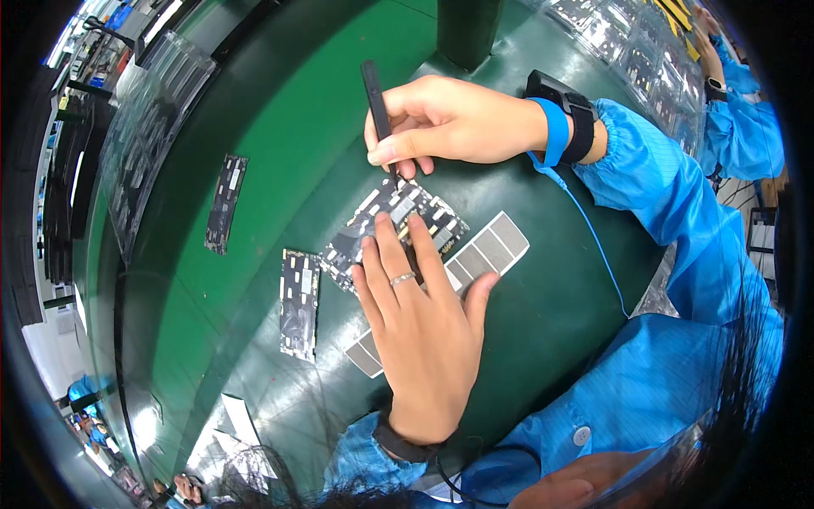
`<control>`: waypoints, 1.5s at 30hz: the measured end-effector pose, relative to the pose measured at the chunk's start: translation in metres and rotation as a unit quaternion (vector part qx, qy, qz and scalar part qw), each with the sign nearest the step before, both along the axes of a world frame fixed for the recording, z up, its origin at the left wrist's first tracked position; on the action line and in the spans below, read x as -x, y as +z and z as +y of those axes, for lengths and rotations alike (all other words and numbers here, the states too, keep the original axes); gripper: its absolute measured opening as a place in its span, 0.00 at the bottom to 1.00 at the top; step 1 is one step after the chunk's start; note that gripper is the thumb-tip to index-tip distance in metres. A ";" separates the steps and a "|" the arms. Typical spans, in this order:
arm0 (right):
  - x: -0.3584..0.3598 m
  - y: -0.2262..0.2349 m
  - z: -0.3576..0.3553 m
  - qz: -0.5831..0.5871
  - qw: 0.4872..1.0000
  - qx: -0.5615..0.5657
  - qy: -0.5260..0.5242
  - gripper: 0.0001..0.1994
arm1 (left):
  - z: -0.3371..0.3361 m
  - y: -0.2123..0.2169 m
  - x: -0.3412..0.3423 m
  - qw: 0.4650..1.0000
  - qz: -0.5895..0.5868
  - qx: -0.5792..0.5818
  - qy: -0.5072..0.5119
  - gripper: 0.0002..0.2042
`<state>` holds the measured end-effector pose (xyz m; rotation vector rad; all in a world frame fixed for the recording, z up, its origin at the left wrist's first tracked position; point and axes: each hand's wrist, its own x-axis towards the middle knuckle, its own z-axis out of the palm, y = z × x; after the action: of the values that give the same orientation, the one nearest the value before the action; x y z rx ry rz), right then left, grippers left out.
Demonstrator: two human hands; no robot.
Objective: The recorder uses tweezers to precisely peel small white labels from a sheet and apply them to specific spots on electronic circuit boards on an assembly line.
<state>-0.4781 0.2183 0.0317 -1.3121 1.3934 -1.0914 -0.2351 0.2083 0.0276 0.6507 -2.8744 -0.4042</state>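
Observation:
My right hand (458,119) grips a black pen-like tool (375,97), held steeply with its lower end at the far edge of a dark circuit board (356,237). Whether the tip touches the board, I cannot tell. My left hand (428,331) lies flat, fingers stretched out, with the fingertips on the board. Beneath that hand runs a white strip with grey rectangles (492,248), partly covered by the palm. A narrow circuit board (299,304) lies just left of the larger one. Another narrow board (226,204) is farther left.
The green tabletop (551,271) carries clear plastic trays of boards (148,136) at the left and more trays (627,51) at the far right. A dark post (469,34) rises at the back. A blue cord (593,233) hangs from my right wristband. Another person's arm (738,127) shows at far right.

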 end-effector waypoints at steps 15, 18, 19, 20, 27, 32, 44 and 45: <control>-0.017 -0.007 -0.022 0.079 0.996 -0.010 0.032 0.11 | -0.008 0.004 -0.007 0.999 -0.016 -0.027 -0.020 0.42; -0.015 -0.011 -0.024 0.078 0.996 0.001 0.034 0.10 | -0.010 0.003 -0.005 0.999 -0.016 -0.046 -0.025 0.42; -0.014 -0.013 -0.024 0.079 0.996 0.001 0.034 0.10 | -0.010 0.002 -0.004 0.997 -0.016 -0.064 -0.027 0.42; -0.013 -0.016 -0.024 0.080 0.996 0.000 0.033 0.10 | -0.010 0.001 -0.003 0.997 -0.018 -0.065 -0.028 0.42; -0.013 -0.009 -0.023 0.105 0.994 0.023 0.034 0.10 | -0.009 0.006 -0.002 0.999 -0.018 -0.041 -0.017 0.42; -0.018 -0.002 -0.019 0.103 0.993 0.017 0.046 0.10 | -0.007 0.005 -0.003 1.000 -0.018 0.021 -0.011 0.43; -0.039 0.029 0.054 0.082 0.996 -0.019 0.031 0.10 | 0.036 0.044 -0.044 0.987 -0.085 -0.106 -0.084 0.41; -0.040 0.020 0.060 0.080 0.996 0.003 0.035 0.10 | 0.041 0.041 -0.043 0.986 -0.086 -0.111 -0.088 0.41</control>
<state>-0.4380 0.2785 0.0519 -1.4672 1.4497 -0.9625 -0.1918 0.2489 0.0681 0.4867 -3.0918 -0.7374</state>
